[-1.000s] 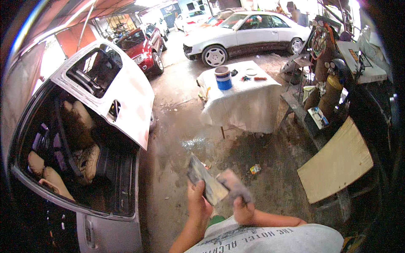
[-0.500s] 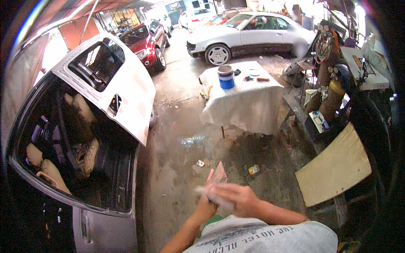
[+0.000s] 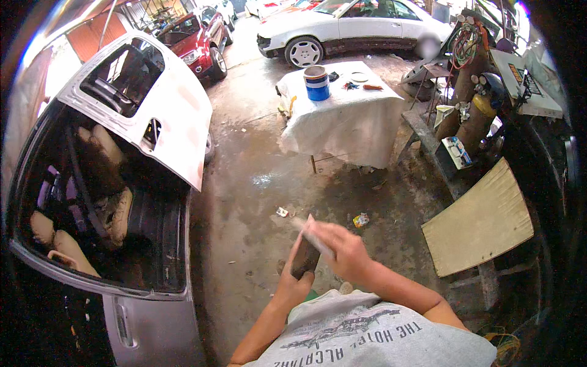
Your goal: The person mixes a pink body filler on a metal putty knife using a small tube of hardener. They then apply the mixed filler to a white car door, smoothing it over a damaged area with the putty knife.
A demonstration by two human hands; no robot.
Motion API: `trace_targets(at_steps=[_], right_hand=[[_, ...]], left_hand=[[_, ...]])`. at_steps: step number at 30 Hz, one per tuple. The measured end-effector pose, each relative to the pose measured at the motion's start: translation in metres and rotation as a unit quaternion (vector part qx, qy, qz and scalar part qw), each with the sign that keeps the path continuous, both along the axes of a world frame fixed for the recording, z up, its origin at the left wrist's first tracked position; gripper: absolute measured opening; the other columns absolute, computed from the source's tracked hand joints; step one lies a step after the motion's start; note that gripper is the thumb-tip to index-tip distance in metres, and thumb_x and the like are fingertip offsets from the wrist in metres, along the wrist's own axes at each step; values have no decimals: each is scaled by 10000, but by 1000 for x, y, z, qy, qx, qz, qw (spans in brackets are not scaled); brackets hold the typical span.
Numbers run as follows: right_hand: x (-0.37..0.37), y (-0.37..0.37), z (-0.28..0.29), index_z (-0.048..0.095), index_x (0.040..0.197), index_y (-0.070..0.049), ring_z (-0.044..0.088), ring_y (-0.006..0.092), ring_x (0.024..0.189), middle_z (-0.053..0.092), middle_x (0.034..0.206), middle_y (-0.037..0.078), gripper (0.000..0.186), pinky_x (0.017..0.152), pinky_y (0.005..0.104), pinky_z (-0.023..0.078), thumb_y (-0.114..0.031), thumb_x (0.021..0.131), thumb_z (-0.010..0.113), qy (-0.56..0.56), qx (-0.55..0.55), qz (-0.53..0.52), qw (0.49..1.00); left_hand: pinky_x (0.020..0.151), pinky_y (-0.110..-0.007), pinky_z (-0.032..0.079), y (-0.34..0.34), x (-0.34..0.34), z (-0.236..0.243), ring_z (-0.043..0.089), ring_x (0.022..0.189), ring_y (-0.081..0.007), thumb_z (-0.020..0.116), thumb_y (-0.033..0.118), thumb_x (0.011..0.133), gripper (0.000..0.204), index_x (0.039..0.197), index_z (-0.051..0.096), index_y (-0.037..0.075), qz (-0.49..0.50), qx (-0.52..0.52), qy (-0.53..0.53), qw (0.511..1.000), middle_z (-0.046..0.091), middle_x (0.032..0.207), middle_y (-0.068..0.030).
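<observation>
Left hand (image 3: 296, 281) clasping dark block (image 3: 304, 260) ahead of shirt (image 3: 361, 333) — right hand (image 3: 347, 249) gripping pale pad (image 3: 322, 242) by block's far end, blur hiding contact. Left best bracing block firmly, right best holding pad flat — pressure spreading evenly.

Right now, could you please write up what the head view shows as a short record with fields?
Left hand: holding a dark flat piece
Right hand: holding a pale flat piece, motion-blurred, near the dark one's upper end; contact unclear
Ahead: white-draped table bearing a blue tin
Left side: pale vehicle door, open
Right side: curved tan panel; yellow-topped cylinder
Floor: small coloured wrapper
Background: white car; red car
</observation>
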State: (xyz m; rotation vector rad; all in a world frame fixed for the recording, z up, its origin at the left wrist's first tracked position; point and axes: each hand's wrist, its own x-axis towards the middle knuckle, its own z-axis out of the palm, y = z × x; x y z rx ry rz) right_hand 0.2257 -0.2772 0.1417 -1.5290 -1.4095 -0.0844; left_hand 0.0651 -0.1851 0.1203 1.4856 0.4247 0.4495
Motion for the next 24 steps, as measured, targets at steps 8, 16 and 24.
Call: trace_targets(at_steps=[8,16,24], right_hand=[[-6,7,-9,640,1256,-12,639,312,1168,647,1281,165,395,998,400,512,20,862,637,84,-3,-9,996],[20,-27,-21,580,1308,9,559,383,1268,542,1398,227,364,1063,432,441,6,946,544,121,99,19,988],[3,-44,-21,558,1330,5,629,382,1154,584,1317,242,391,983,463,512,-40,942,566,70,152,109,980]], left_hand=[[1107,-333,383,-3,2,-8,500,1316,-223,665,14,806,783,1520,343,1,9,77,22,997,511,1453,-146],[725,-387,613,9,-16,18,731,861,-276,630,364,959,434,1197,604,3,131,-386,19,913,718,1040,-108],[777,-387,591,46,-32,6,713,918,-238,645,299,949,369,1172,628,6,56,-357,60,931,711,1059,-127]])
